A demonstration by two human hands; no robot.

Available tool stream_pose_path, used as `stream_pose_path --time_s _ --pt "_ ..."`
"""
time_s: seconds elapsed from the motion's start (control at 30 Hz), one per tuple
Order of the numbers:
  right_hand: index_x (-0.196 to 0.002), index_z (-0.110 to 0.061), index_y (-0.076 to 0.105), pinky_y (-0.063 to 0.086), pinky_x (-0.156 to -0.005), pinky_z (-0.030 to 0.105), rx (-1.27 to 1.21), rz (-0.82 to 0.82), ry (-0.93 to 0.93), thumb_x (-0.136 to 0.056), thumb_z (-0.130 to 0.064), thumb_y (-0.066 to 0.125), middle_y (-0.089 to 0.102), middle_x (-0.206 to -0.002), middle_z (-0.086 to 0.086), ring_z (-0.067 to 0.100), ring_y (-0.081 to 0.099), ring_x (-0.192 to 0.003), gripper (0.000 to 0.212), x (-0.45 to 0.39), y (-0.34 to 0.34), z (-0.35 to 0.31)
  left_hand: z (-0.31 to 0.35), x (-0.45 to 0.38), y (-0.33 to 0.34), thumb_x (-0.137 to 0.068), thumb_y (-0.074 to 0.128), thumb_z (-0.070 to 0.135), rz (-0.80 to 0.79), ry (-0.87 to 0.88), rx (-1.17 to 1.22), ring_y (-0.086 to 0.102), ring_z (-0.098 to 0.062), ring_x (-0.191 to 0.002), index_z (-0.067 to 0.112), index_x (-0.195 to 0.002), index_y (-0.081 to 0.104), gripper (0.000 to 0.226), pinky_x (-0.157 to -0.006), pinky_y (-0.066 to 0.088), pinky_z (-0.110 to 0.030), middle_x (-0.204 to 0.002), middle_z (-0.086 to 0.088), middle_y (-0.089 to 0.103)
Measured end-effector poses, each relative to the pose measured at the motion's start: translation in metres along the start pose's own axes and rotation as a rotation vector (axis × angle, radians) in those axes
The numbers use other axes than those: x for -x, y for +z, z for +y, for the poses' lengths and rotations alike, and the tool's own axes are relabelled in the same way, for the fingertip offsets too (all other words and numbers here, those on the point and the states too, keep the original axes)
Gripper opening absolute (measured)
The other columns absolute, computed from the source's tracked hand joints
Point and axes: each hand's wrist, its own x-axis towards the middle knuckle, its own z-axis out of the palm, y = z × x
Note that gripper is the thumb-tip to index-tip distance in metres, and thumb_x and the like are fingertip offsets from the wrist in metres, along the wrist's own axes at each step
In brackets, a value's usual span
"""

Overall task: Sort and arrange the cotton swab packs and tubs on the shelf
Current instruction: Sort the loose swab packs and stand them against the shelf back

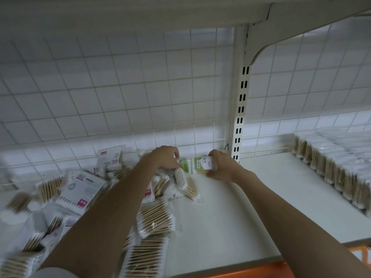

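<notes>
While both arms are reaching far into the shelf [230, 207], the 2 hands are holding 1 green pack [195, 165] between them near the back grid [120, 97]. The left hand [165, 158] is gripping the left end of this pack, with its fingers curling over the top edge. The right hand [218, 167] is gripping the right end, its fingers are wrapping over the top and its thumb is lying under the pack. The pack is lying on its long side, just above the white shelf board, and I cannot tell if it is touching the board.

On the left part of the shelf a loose pile [84, 197] of swab packs is lying in disorder, some with pink and white labels, some clear with wooden sticks showing. The left hand is sitting right over the top of this pile. 1 clear pack [154, 217] is lying flat just beside the left forearm.

On the right, behind the upright post [240, 109], a tidy row [331, 169] of swab packs is standing along the shelf, well apart from the hands. An orange strip [241, 269] is running along the front edge of the shelf.
</notes>
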Motion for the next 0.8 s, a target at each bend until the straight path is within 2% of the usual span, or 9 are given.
stream_pose_path --time_s 0.13,0.27,0.4,0.53,0.63,0.67,0.73,0.8 --pt "-0.131 -0.013 0.037 0.042 -0.086 0.028 -0.066 0.023 -0.002 -0.076 -0.025 0.072 0.047 -0.125 0.006 0.022 0.050 -0.107 0.066 0.006 -0.004 0.003 0.005 0.008 -0.009 -0.065 0.077 0.053 0.057 0.063 0.009 0.053 -0.021 -0.104 0.024 -0.117 0.058 0.062 -0.085 0.046 -0.033 -0.120 -0.002 0.054" --pt "-0.125 -0.015 0.042 0.039 -0.082 0.025 -0.158 0.071 0.002 -0.074 -0.029 0.075 0.043 -0.114 0.002 0.017 0.048 -0.097 0.062 0.016 -0.010 0.006 0.016 0.021 -0.029 -0.069 0.074 0.052 0.135 0.102 0.007 0.048 -0.024 -0.112 0.024 -0.125 0.054 0.065 -0.090 0.042 -0.033 -0.123 -0.004 0.048" --pt "-0.124 -0.014 0.044 0.039 -0.083 0.024 -0.252 0.138 -0.006 -0.075 -0.023 0.073 0.043 -0.114 0.004 0.020 0.049 -0.106 0.058 0.030 -0.021 0.007 0.035 0.036 -0.042 -0.073 0.074 0.043 0.194 0.135 0.043 0.047 -0.024 -0.109 0.022 -0.130 0.050 0.066 -0.090 0.041 -0.033 -0.110 -0.001 0.036" --pt "-0.130 -0.018 0.041 0.038 -0.073 0.019 -0.333 0.194 0.016 -0.078 -0.026 0.073 0.041 -0.114 0.004 0.018 0.049 -0.099 0.062 0.054 -0.037 0.006 0.058 0.061 -0.036 -0.073 0.075 0.037 0.288 0.132 0.170 0.051 -0.022 -0.102 0.021 -0.130 0.050 0.064 -0.088 0.043 -0.031 -0.113 -0.002 0.033" --pt "-0.133 -0.020 0.041 0.035 -0.062 0.009 -0.349 0.280 0.022 -0.079 -0.028 0.072 0.039 -0.114 0.001 0.014 0.044 -0.097 0.063 0.079 -0.052 0.009 0.083 0.086 -0.022 -0.073 0.076 0.032 0.374 0.129 0.264 0.046 -0.014 -0.099 0.022 -0.132 0.042 0.069 -0.079 0.035 -0.022 -0.121 -0.001 0.035" --pt "-0.133 -0.020 0.041 0.034 -0.065 0.009 -0.345 0.319 0.023 -0.079 -0.029 0.072 0.039 -0.114 0.000 0.012 0.042 -0.099 0.063 0.088 -0.057 0.011 0.093 0.094 -0.017 -0.072 0.076 0.031 0.415 0.126 0.295 0.045 -0.013 -0.097 0.022 -0.130 0.040 0.069 -0.075 0.032 -0.019 -0.118 0.001 0.037" --pt "-0.136 -0.021 0.039 0.031 -0.082 0.013 -0.332 0.392 0.029 -0.079 -0.031 0.071 0.039 -0.120 0.001 0.012 0.040 -0.107 0.066 0.106 -0.067 0.017 0.112 0.110 -0.006 -0.070 0.078 0.029 0.492 0.117 0.354 0.044 -0.013 -0.096 0.019 -0.127 0.039 0.070 -0.072 0.030 -0.017 -0.113 0.003 0.041" --pt "-0.139 -0.024 0.037 0.030 -0.090 0.021 -0.329 0.447 0.035 -0.080 -0.035 0.070 0.038 -0.123 0.000 0.015 0.038 -0.117 0.068 0.127 -0.075 0.025 0.132 0.125 0.005 -0.068 0.079 0.028 0.553 0.101 0.413 0.046 -0.016 -0.101 0.018 -0.125 0.041 0.069 -0.076 0.032 -0.021 -0.116 0.002 0.047"
